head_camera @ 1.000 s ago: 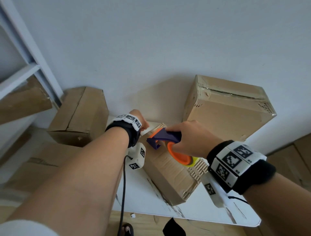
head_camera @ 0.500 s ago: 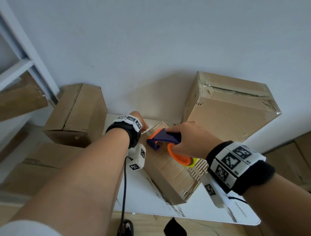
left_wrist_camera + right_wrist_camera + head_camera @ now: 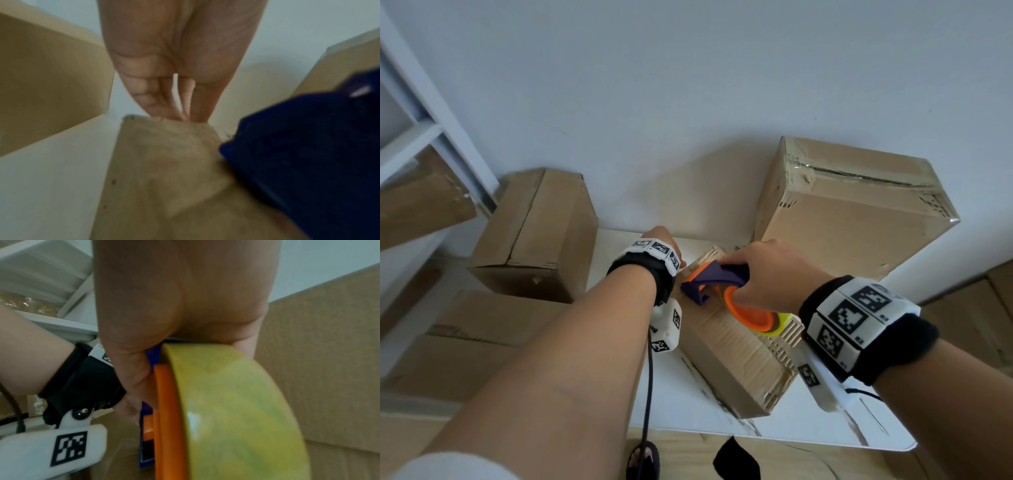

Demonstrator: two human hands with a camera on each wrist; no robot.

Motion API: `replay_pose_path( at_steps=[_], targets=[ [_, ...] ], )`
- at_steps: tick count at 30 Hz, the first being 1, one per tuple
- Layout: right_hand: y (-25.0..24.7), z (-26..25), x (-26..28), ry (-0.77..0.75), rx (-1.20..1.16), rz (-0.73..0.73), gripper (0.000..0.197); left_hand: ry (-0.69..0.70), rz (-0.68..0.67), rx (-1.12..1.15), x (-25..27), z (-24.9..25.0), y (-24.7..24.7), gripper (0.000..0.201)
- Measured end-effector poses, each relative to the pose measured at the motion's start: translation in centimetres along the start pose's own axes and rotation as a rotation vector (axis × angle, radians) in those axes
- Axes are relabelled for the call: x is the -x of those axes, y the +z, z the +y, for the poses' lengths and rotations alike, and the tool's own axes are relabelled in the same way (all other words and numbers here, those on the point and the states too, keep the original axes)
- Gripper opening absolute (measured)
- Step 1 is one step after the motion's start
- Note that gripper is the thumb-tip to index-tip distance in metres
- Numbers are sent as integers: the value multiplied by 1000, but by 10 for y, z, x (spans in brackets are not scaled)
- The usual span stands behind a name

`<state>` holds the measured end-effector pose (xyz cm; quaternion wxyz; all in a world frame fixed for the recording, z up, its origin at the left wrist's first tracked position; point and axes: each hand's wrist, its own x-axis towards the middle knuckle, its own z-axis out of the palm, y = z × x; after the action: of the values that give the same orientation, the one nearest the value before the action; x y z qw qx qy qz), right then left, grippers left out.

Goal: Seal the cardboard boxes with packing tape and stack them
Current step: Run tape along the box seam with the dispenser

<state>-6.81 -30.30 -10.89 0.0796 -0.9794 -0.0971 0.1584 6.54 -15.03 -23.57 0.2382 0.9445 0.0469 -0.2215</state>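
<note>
A small cardboard box point(image 3: 736, 353) lies at an angle on the white table point(image 3: 859, 425). My right hand point(image 3: 774, 270) grips the handle of a purple and orange tape dispenser point(image 3: 719, 277), which rests on the box top near its far end. The dispenser's yellow-green tape roll point(image 3: 236, 410) fills the right wrist view. My left hand point(image 3: 661, 240) reaches to the box's far end. Its fingers point(image 3: 164, 100) point down, fairly straight, and touch the far edge of the box point(image 3: 164, 162), beside the dispenser point(image 3: 308, 154).
A large taped box point(image 3: 852, 219) stands against the wall at the back right of the table. Another box point(image 3: 541, 233) sits off the table's left, with more cardboard point(image 3: 465, 342) below it. A white shelf frame point(image 3: 431, 137) is at far left.
</note>
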Motion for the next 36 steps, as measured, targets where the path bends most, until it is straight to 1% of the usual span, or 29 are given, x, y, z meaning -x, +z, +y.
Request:
replay_pose_path(
  at_steps=[1,3,4,5,6,7,8,9,10,11,14,15,17,19,21,23,27,30,31,33,34,36],
  targets=[
    [0,1,-1,4,2,2,34,-17,-26,18,1,5,-1,15],
    [1,2,-1,14,1,4,34,-27,-101,24,-4,13,5,31],
    [1,3,-1,19,-4,4,34,-29,-113,-42,-11,15,8,39],
    [2,4,-1,22,-9,4,33,-24,-125,-118,-20,14,14,43],
    [2,5,-1,22,-11,7,33,-17,-158,-194,-31,12,21,39],
    [3,6,-1,20,-11,12,33,-3,-219,-251,-43,9,26,32],
    [4,7,-2,17,-10,17,33,3,-262,-288,-46,7,26,28],
    [6,7,-2,16,-10,18,33,-17,-270,-323,-49,6,28,27],
    [6,6,-3,16,-3,20,33,-30,-234,-337,-37,10,23,29],
    [7,6,-4,18,6,17,32,-17,-166,-330,-21,14,16,31],
    [5,6,-5,25,0,4,30,54,44,-302,17,16,3,17],
    [5,5,-6,20,-8,9,29,59,104,-245,26,14,0,15],
    [3,-1,-11,5,-7,18,25,38,159,-91,36,14,-9,13],
    [1,-9,-16,5,15,21,20,35,183,-24,41,14,-12,21],
    [0,-13,-20,10,33,25,22,39,172,-12,43,14,-13,30],
    [2,-12,-21,21,25,29,24,48,160,-31,42,15,-14,33],
    [10,-11,-25,43,12,78,23,97,249,-116,35,24,-25,18],
    [15,-11,-35,59,-13,111,26,115,246,-98,24,23,-30,14],
    [16,-10,-36,66,-21,118,27,110,239,-52,20,19,-29,11],
    [18,-6,-37,79,-35,132,29,99,207,118,14,9,-25,6],
    [18,-5,-36,82,-40,132,29,95,181,226,14,3,-21,9],
    [16,-5,-35,82,-46,114,28,92,139,406,13,-6,-13,9]
  ],
)
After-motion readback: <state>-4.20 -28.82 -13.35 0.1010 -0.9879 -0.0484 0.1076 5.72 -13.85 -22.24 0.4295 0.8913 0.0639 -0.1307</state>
